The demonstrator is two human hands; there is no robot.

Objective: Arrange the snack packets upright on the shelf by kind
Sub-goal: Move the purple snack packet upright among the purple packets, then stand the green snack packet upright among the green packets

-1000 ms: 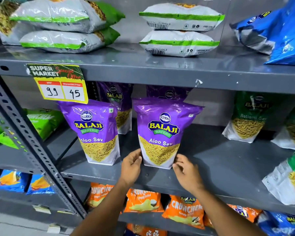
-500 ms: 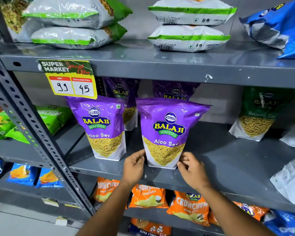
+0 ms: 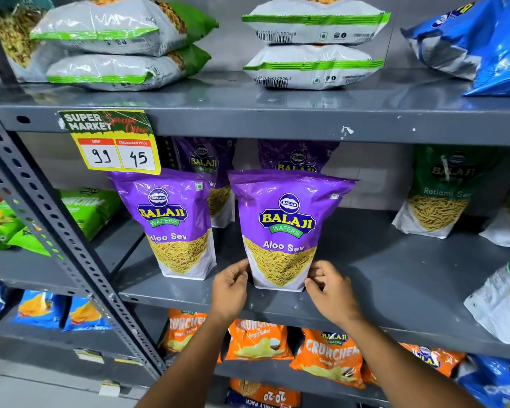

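Note:
A purple Aloo Sev packet [image 3: 286, 228] stands upright near the front of the grey middle shelf [image 3: 395, 278]. My left hand [image 3: 230, 290] touches its lower left corner and my right hand [image 3: 330, 290] its lower right corner, fingers curled at the base. A second purple Aloo Sev packet [image 3: 171, 222] stands upright to its left. Behind them stand two more purple packets [image 3: 206, 169], partly hidden. Green Ratlami Sev packets [image 3: 442, 192] stand at the back right of the same shelf.
White-and-green packets [image 3: 115, 45] lie flat in stacks on the top shelf beside a blue packet [image 3: 477, 42]. Orange Crunchem packets [image 3: 256, 340] fill the shelf below. A price tag [image 3: 112, 142] hangs from the top shelf edge. A perforated upright post [image 3: 50, 219] slants at left.
The view has shifted slightly; both hands have closed in from just below the packet onto its lower corners, fingers curling at its base. The packet stays upright in place.

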